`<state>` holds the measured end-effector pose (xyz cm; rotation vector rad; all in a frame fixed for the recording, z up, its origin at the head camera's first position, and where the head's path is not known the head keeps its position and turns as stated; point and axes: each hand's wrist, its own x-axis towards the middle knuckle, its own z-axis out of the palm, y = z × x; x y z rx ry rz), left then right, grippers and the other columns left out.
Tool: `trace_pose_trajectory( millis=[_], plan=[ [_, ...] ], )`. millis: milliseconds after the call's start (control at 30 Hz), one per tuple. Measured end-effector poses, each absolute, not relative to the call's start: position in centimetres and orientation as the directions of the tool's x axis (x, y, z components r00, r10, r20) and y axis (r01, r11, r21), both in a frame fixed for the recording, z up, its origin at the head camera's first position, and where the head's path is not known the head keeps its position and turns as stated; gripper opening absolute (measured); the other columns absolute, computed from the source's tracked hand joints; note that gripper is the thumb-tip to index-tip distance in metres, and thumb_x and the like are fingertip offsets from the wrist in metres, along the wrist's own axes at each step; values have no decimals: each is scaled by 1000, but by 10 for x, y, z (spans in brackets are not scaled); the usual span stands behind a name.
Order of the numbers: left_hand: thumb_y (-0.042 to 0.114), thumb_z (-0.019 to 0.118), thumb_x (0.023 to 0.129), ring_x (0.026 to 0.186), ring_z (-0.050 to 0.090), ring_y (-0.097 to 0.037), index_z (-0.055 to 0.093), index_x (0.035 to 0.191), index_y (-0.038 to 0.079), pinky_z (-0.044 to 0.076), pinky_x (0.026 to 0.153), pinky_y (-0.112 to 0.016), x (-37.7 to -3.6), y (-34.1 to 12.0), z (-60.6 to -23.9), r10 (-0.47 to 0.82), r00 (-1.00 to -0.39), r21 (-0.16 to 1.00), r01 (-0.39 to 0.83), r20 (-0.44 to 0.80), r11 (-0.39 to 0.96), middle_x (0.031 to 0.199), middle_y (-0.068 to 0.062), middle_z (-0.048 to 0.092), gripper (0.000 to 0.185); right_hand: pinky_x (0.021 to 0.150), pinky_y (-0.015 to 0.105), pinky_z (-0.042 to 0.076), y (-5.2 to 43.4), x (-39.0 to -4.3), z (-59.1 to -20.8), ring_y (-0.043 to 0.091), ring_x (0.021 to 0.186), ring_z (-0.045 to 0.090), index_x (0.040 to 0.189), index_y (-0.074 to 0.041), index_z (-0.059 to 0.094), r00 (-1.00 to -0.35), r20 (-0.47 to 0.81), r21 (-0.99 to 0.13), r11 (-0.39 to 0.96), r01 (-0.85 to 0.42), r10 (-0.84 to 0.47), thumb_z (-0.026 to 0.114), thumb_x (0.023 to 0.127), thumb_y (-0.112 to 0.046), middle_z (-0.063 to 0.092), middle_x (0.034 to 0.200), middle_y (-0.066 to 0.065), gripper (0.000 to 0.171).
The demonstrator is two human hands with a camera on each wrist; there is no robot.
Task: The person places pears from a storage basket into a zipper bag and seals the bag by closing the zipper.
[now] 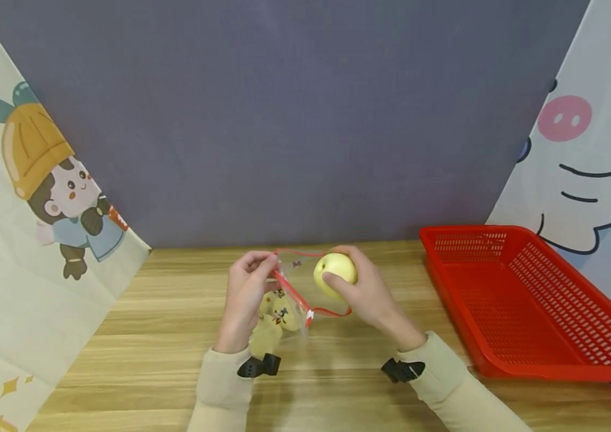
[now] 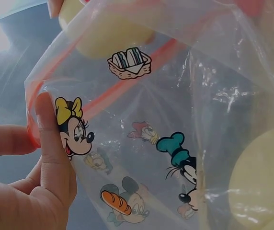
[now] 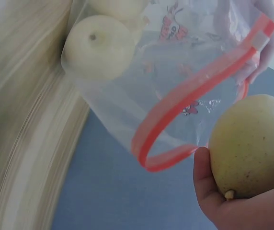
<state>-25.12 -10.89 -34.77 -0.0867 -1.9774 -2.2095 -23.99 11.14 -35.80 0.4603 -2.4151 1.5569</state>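
My right hand [image 1: 366, 290] grips a round yellow pear [image 1: 334, 273] with a short stem, holding it at the mouth of a clear zip bag [image 2: 142, 100]. In the right wrist view the speckled pear [image 3: 252, 143] is just outside the bag's red zip rim [image 3: 175, 108], which gapes in a loop. With thumb and fingers my left hand [image 1: 247, 291] pinches the rim on the other side. Cartoon figures are printed on the plastic. Several pale yellow pears [image 3: 98, 48] lie at the bottom of the bag, partly hidden by my left hand and wrist in the head view.
A red perforated plastic basket [image 1: 445, 300] stands to the right on the wood-grain table [image 1: 165, 336]. Behind the table rises a grey-blue panel [image 1: 294, 132]. Printed cloths with cartoon figures hang at the left [image 1: 3, 252] and right [image 1: 602, 54].
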Motion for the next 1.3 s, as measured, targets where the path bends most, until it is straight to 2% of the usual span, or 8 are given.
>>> trace_pose_trajectory(
  millis=[300, 467, 700, 767, 900, 1000, 1167, 1300],
  plan=[
    [6, 63, 99, 79, 64, -22, 65, 110, -4, 64, 71, -36, -251, -108, -347, -96, -982, 982, 169, 161, -89, 100, -22, 63, 14, 68, 36, 56, 97, -240, -360, 24, 92, 60, 133, -15, 57, -920, 352, -830, 395, -393, -176, 73, 91, -26, 60, 122, 6, 46],
    [5, 64, 99, 79, 64, -22, 66, 109, -4, 64, 70, -36, -251, -108, -347, -93, -982, 980, 173, 165, -97, 103, -27, 63, 14, 67, 35, 57, 91, -238, -360, 24, 90, 60, 137, -14, 55, -931, 308, -837, 408, -364, -198, 73, 92, -28, 57, 124, 7, 50],
    [6, 64, 99, 79, 65, -22, 65, 108, -4, 64, 69, -36, -252, -109, -348, -93, -981, 979, 181, 173, -96, 97, -19, 64, 14, 62, 30, 59, 82, -238, -361, 23, 86, 60, 141, -17, 53, -932, 282, -833, 425, -355, -225, 73, 92, -30, 54, 122, 9, 54],
    [6, 64, 99, 79, 64, -22, 65, 109, -4, 64, 69, -36, -252, -109, -348, -94, -981, 979, 179, 170, -95, 99, -21, 64, 14, 64, 31, 60, 81, -238, -362, 23, 88, 60, 143, -16, 52, -931, 283, -822, 442, -360, -232, 71, 94, -30, 53, 124, 10, 55],
    [4, 63, 99, 79, 64, -21, 64, 110, -7, 64, 69, -35, -252, -109, -347, -101, -980, 978, 181, 170, -105, 97, -19, 64, 15, 83, 41, 58, 80, -238, -362, 24, 102, 60, 146, -14, 50, -920, 303, -788, 478, -388, -247, 61, 97, -24, 53, 129, 9, 51],
    [3, 63, 99, 77, 64, -20, 64, 110, -8, 64, 69, -34, -252, -109, -347, -107, -979, 976, 184, 172, -113, 94, -16, 64, 16, 93, 43, 53, 81, -238, -361, 22, 110, 57, 141, -10, 55, -909, 328, -782, 465, -415, -258, 55, 97, -16, 55, 128, 6, 44],
    [3, 64, 98, 77, 64, -21, 65, 108, -6, 64, 69, -34, -253, -107, -349, -102, -982, 978, 174, 162, -118, 98, -21, 63, 14, 88, 37, 54, 83, -237, -358, 15, 100, 58, 122, -6, 67, -880, 377, -769, 433, -471, -288, 57, 96, -7, 63, 112, 1, 29],
    [3, 65, 98, 77, 64, -22, 66, 108, -5, 64, 70, -36, -254, -106, -349, -100, -982, 979, 170, 159, -114, 98, -20, 63, 13, 81, 33, 56, 87, -241, -354, 14, 93, 60, 113, -4, 71, -836, 463, -722, 422, -548, -293, 59, 91, 0, 66, 104, 1, 26]
  ],
)
